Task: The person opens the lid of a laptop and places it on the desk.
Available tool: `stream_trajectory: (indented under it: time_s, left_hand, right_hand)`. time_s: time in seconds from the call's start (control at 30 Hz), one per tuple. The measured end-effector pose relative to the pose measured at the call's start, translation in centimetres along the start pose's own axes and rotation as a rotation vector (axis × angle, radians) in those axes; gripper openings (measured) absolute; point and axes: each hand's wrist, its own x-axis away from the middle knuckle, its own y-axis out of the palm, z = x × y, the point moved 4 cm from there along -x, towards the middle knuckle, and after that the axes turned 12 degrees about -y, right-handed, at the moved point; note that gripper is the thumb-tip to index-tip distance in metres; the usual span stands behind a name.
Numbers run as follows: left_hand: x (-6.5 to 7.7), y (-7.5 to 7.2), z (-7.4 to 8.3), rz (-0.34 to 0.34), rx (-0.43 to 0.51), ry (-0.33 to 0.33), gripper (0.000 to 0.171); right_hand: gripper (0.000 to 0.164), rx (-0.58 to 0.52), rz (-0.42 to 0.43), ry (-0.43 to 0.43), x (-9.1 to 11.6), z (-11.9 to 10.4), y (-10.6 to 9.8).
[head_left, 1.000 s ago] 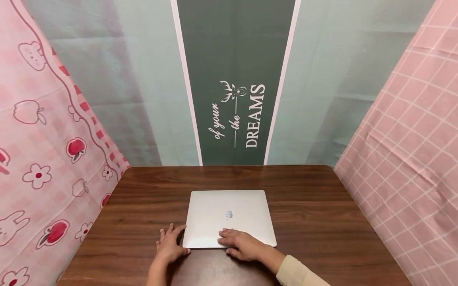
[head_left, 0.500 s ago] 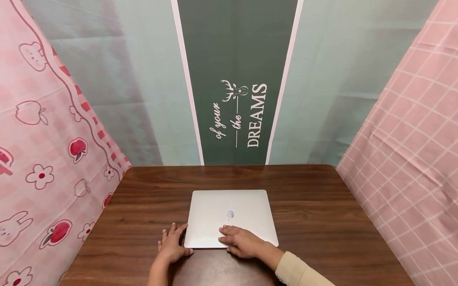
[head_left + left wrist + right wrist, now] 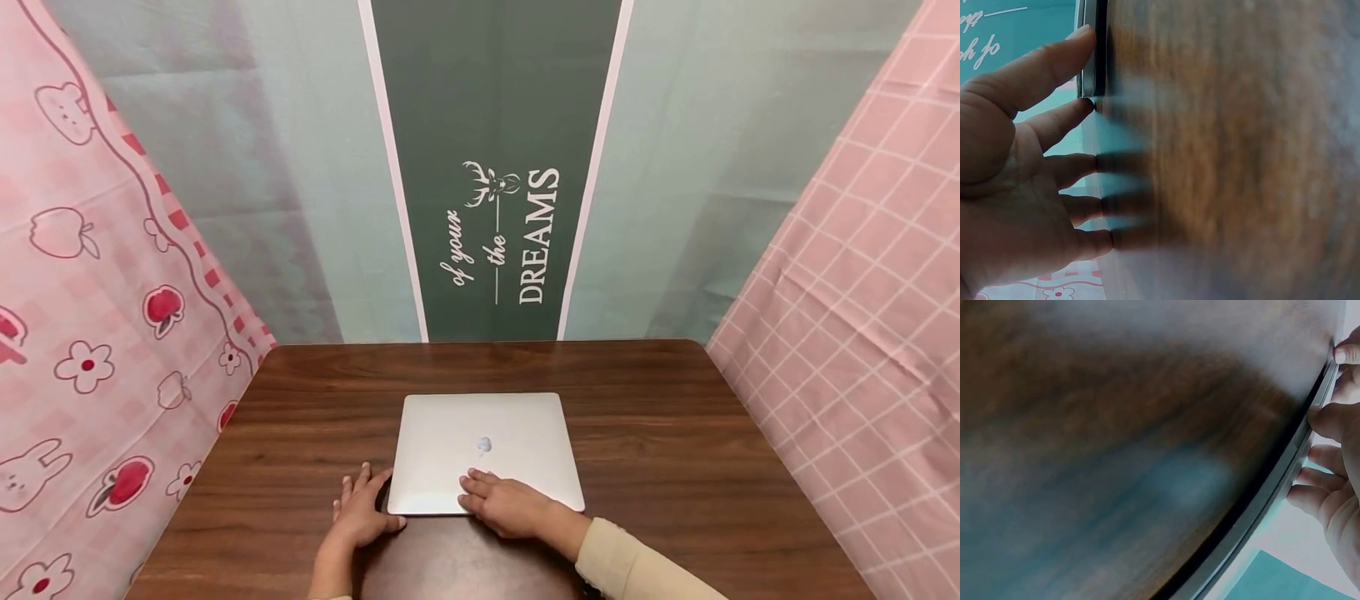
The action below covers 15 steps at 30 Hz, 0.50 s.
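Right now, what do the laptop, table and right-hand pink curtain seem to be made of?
Laptop: probably metal, satin silver, judging by its smooth, even sheen.
Table: wood or wood-look laminate, semi-gloss; brown grain shows and its near part reflects light.
Pink curtain: fabric, matt, by its creases; fibre unclear.

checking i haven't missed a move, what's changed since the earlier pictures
Very little: the right hand has drawn in its thumb, which stuck out more plainly past the front edge of the laptop in the earlier head pictures. As before: the closed laptop's place on the table, and the left hand at its near left corner.
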Motion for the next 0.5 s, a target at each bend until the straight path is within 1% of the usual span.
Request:
stream_trajectory:
  time_s: [0.2,0.3,0.37,0.5]
  left_hand:
    - [-0.01,0.01,0.10,-0.005,-0.002,0.006,0.078]
    - [0.01,0.00,0.09,-0.008,0.006,0.004,0.077]
    - [0.04,-0.06,0.05,-0.006,0.003,0.000,0.076]
    - [0.11,-0.20,0.04,-0.002,-0.009,-0.004,0.075]
  right_hand:
    - [0.025,0.009,-0.058,-0.003,-0.14,-0.07,-0.29]
    - [0.026,0.024,-0.068,-0.001,-0.05,-0.15,-0.47]
    - [0.027,0.041,-0.048,-0.007,0.03,-0.22,-0.60]
    - [0.026,0.083,0.044,-0.034,0.22,-0.39,-0.75]
